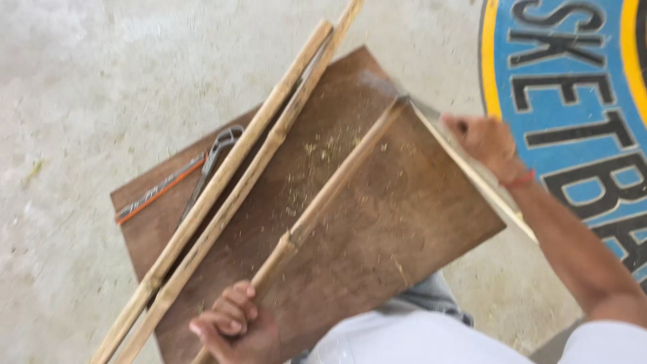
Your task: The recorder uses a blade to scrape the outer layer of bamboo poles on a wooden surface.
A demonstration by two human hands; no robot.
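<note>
Nearest the camera, the left hand [232, 327] is closed in a full fist around the lower end of a bamboo stick [323, 195], which lies slanted across a brown wooden board [404, 222] that rests over the person's lap. The far tip of the stick meets the blade of a long knife [472, 172] near the board's upper edge. The right hand [488, 141] is wrapped tight around the knife, fingers curled shut, with a red band at the wrist.

To work this well, the stick should stay pressed flat on the board so it cannot roll, the left fist should keep well back from the edge, and the blade should follow the grain in a steady line and not twist.

Small pale shavings dot the board. Farther left, two longer bamboo poles [229, 182] lie side by side across the board's corner, running beyond it at both ends. Beyond them sit a pair of metal pliers [216, 152] and an orange-and-grey rod [158, 192]. Past the board is a pale concrete floor [101, 81], with a blue and yellow painted sign [579, 81] at the upper right.
</note>
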